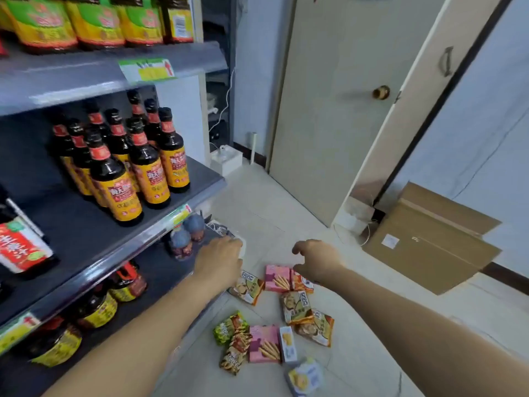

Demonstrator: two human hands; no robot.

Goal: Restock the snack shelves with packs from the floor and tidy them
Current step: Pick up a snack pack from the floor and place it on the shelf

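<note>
**Spotter:** What is closest to you?

**Operator:** My two bare arms, the left forearm (128, 339) and the right forearm (415, 316), both stretched forward and down.

**Spotter:** Is the left hand holding anything?

**Operator:** My left hand (221, 255) is at the end of the low dark grey metal shelf (160, 270). Its back is toward me and the fingers are bent out of sight. A small white thing (242, 247) shows just past the knuckles. I cannot tell whether I grip it or only touch it. I reckon that hand is there to place or straighten stock.

**Spotter:** And the right?

**Operator:** My right hand (315, 262) is empty, with the thumb spread and the fingers loosely hooked downward, ready to drop on a pack. Under its fingers lie a pink cardboard box of biscuit sticks (276, 277) and a small orange foil packet (302, 283), side by side on the pale tiled floor (372, 353). I judge there is a gap between hand and packs, but the angle hides it.

**Spotter:** Where is the rest?

**Operator:** Scattered flat on the floor nearer me:
- a cream-and-orange crisp packet (296, 306)
- a second pink stick box (264, 343)
- a green foil packet (229, 328)
- a slim white carton (287, 343)

All of them lie close to the shelf foot, so each is one short reach away. None is on a shelf yet. Above, the dark glass bottles with orange labels (146, 170) stand upright with their labels facing out.
</note>
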